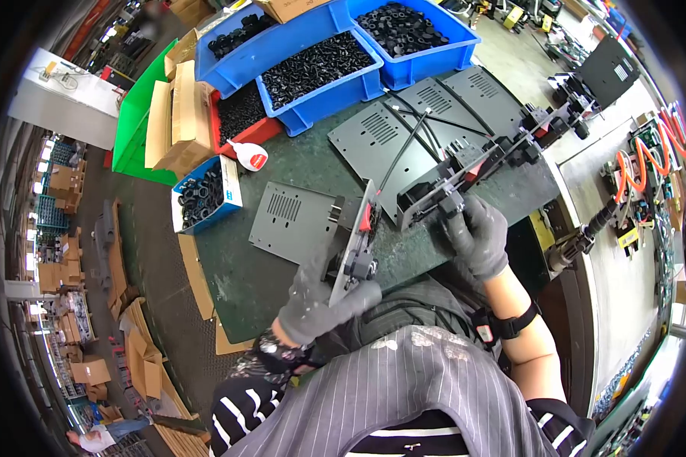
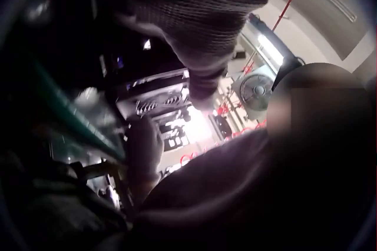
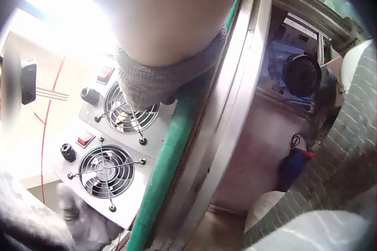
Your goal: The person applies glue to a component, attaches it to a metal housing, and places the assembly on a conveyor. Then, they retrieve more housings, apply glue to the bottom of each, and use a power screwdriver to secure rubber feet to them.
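Observation:
In the head view my gloved left hand [image 1: 316, 301] grips the near end of an upright fan panel [image 1: 355, 245], thumb on one side, fingers on the other. A flat grey vented plate [image 1: 290, 217] extends from behind that panel. My gloved right hand [image 1: 482, 236] has its fingers curled at a second fan panel [image 1: 419, 204], close to a black fitting. The right wrist view shows both panels side by side, with round fan guards [image 3: 106, 171], red switches [image 3: 85, 139] and black cable glands [image 3: 68, 152]. The left wrist view is dark; part of a glove [image 2: 194, 33] shows.
More vented plates [image 1: 373, 129] with upright panels line the green bench to the right, black cables [image 1: 415, 137] across them. Blue bins [image 1: 312, 114] of black parts, a red bin [image 1: 270, 128], a small box of rings [image 1: 206, 199] and a white bottle [image 1: 249, 156] stand beyond.

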`<action>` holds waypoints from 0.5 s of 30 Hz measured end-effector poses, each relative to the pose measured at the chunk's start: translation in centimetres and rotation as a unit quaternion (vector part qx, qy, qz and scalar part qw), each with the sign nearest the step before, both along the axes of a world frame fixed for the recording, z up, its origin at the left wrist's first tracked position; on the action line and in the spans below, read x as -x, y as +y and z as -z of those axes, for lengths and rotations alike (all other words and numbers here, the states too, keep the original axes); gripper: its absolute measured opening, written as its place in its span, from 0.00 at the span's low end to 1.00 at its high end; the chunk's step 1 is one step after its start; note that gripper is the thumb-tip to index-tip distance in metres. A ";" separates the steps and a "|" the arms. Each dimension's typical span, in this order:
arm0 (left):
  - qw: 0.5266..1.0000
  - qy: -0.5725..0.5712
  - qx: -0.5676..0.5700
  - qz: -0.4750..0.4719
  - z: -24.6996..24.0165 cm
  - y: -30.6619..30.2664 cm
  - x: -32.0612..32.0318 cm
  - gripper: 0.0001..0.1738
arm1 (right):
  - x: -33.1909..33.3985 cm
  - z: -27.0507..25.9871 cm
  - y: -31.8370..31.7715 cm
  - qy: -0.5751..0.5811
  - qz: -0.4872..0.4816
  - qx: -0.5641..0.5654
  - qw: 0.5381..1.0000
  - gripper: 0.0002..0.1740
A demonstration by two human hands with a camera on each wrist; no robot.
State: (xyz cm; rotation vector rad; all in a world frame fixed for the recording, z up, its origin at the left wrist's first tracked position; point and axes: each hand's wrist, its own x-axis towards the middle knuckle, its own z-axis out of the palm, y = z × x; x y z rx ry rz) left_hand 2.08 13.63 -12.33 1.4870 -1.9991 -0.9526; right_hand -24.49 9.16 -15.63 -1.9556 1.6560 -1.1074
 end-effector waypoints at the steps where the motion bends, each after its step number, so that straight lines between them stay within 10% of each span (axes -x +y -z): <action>1: 1.000 0.004 0.002 0.004 0.1 0.3 0.0 0.46 | 0.6 -0.2 0.1 0.003 -0.015 -0.047 0.999 0.12; 3: 0.969 -0.105 0.214 0.056 -0.8 -0.1 0.4 0.32 | 0.8 -1.3 1.0 -0.173 -0.045 -0.125 0.976 0.14; 4: 0.994 0.037 0.083 -0.054 -1.7 0.8 1.0 0.24 | 0.7 -2.6 1.5 -0.346 -0.077 -0.196 0.914 0.17; 5: 0.966 -0.073 0.248 0.000 -2.1 1.2 0.4 0.22 | 0.6 -4.9 2.6 -0.474 -0.095 -0.267 0.833 0.20; 6: 0.895 -0.175 0.407 0.051 -2.7 1.1 -0.5 0.20 | 1.5 -5.9 3.0 -0.439 -0.112 -0.329 0.829 0.20; 8: 0.960 -0.021 0.275 0.053 -6.2 1.0 0.4 0.22 | 2.3 -8.3 4.0 -0.456 -0.190 -0.377 0.784 0.28; 12: 0.844 -0.173 0.478 0.170 -12.5 -1.7 1.3 0.17 | 2.3 -13.2 4.2 -0.479 -0.271 -0.419 0.722 0.33; 15: 0.755 -0.260 0.571 0.189 -16.7 -4.5 4.4 0.17 | 2.1 -15.6 3.6 -0.466 -0.311 -0.278 0.780 0.32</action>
